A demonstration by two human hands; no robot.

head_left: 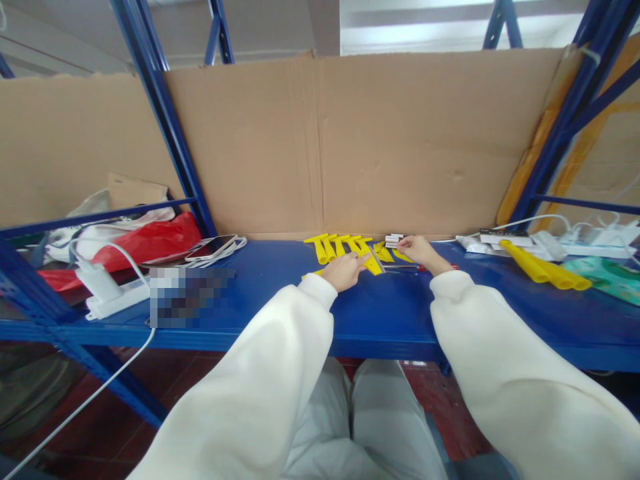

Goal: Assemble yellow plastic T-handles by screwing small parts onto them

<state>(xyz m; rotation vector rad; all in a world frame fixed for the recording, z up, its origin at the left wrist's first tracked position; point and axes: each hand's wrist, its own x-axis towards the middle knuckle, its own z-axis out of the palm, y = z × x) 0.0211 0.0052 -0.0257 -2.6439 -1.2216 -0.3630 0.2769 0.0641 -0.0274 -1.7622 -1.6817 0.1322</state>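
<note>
My left hand is closed at the near end of a row of yellow T-shaped scrapers. Its fingers lie on one yellow scraper that has a thin greyish strip along its side. To the right, my right hand has its fingertips drawn together beside a small stack of white cylinders; anything between them is too small to make out. Small yellow pieces lie between the two hands. Below the right hand rests a thin screwdriver with a red handle.
Two yellow cone-shaped pieces lie right, beside a green packet and white cables. At left are a phone, a power strip and a red bag. Cardboard walls the back of the blue shelf.
</note>
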